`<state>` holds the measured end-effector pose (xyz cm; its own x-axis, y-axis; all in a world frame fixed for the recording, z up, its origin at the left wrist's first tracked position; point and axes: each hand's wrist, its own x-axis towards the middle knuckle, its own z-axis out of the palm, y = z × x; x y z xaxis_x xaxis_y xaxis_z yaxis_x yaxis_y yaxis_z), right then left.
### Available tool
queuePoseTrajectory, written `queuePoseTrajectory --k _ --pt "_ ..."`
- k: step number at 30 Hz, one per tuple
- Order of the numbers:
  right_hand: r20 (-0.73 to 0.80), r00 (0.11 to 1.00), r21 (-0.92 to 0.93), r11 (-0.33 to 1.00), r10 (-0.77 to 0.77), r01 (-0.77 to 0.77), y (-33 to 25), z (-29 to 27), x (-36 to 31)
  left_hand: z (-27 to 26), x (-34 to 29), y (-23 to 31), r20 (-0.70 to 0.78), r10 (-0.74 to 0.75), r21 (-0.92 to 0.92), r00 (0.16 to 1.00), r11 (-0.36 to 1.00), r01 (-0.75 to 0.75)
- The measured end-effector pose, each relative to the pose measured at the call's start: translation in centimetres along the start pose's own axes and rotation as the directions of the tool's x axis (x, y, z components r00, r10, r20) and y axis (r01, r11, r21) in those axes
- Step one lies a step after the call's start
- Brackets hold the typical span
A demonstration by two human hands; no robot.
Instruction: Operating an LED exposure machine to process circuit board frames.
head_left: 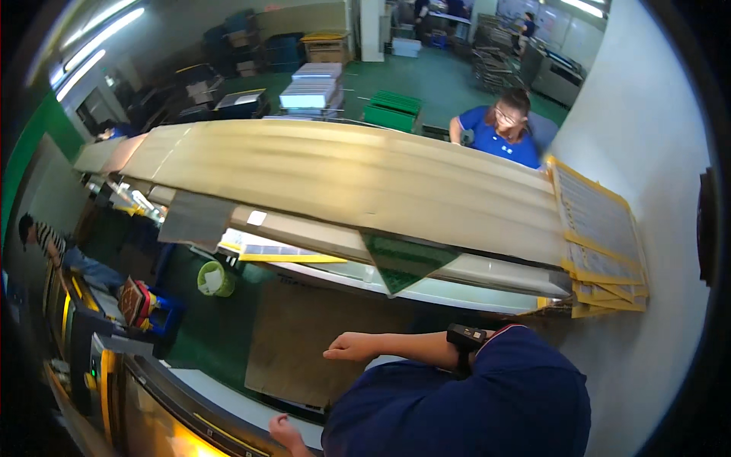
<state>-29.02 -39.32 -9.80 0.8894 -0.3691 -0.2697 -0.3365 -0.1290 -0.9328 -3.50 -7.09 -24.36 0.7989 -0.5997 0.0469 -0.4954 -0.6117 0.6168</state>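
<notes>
My right hand [354,346] hangs in front of my body at the lower middle, over a brown board. Its fingers are loosely curled, and nothing shows in them. My left hand [286,434] is at the bottom edge, beside the machine with a lit orange panel [186,438]. Thumb and fingers stand a little apart there, with no object visible between them. Part of this hand and its forearm is cut off by the frame. A black strapped device [466,337] sits on my right arm near the sleeve.
A long beige-covered machine [343,164] crosses the view, with a green triangular piece [403,259] hanging from it. Yellow-edged framed screens [598,228] lean at its right end. One co-worker [499,129] stands behind it; another person bends at far left. A green bin [215,279] stands on the floor.
</notes>
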Motion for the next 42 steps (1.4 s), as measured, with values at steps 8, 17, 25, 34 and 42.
queuePoseTrajectory --k 8,17,25,34,42 --pt "-0.003 0.994 0.184 0.977 -0.105 0.104 1.2 -3.4 -3.1 9.1 2.0 12.7 0.352 0.106 -0.195 0.930 0.980 -0.037" --pt "-0.241 0.965 0.270 0.948 -0.103 0.168 1.9 -8.7 -9.5 13.0 -1.4 6.3 0.633 -0.046 -0.010 0.773 0.998 0.067" --pt "-0.480 0.871 0.646 0.629 -0.106 0.433 -1.4 -10.8 -6.5 11.2 -2.9 0.0 0.668 -0.226 0.095 0.709 0.971 0.220" --pt "-0.793 0.582 0.502 0.732 0.178 0.460 -4.0 -14.4 6.4 1.3 -3.2 0.6 0.372 -0.338 -0.160 0.864 0.894 0.419" --pt "-0.024 0.965 0.479 0.844 -0.262 0.241 -10.2 6.9 21.6 -11.1 -7.6 -5.8 -0.381 -0.609 -0.334 0.696 0.792 0.510"
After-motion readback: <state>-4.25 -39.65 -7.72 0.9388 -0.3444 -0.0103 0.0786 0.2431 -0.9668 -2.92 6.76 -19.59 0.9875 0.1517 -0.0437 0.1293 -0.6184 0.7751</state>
